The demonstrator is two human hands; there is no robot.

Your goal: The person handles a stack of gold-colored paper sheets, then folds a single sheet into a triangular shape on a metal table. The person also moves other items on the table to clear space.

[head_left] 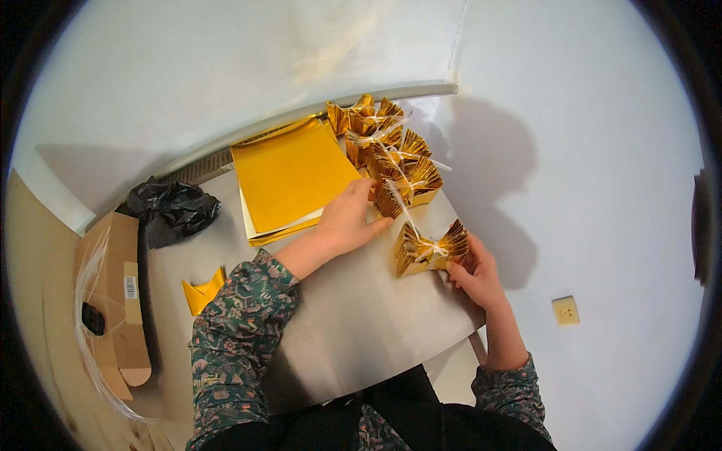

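Note:
My right hand (477, 272) grips the right end of a bundle of pleated gold paper (429, 252), pinched at its middle with white string and fanned at both ends. Farther back, the left end of a similar tied gold paper bundle (410, 186) lies between the thumb and fingers of my left hand (350, 216); its fingertips are partly hidden. White string (402, 207) runs between these two bundles. Several more such bundles (376, 124) sit strung in a row behind them, up to the table's back edge.
A stack of gold paper sheets (293, 177) lies left of the bundles. On the metal table (346, 323) are a folded gold paper piece (203, 292) and a black plastic bag (173, 212). An open cardboard box (113, 301) with white string stands at left. Walls border the back and right.

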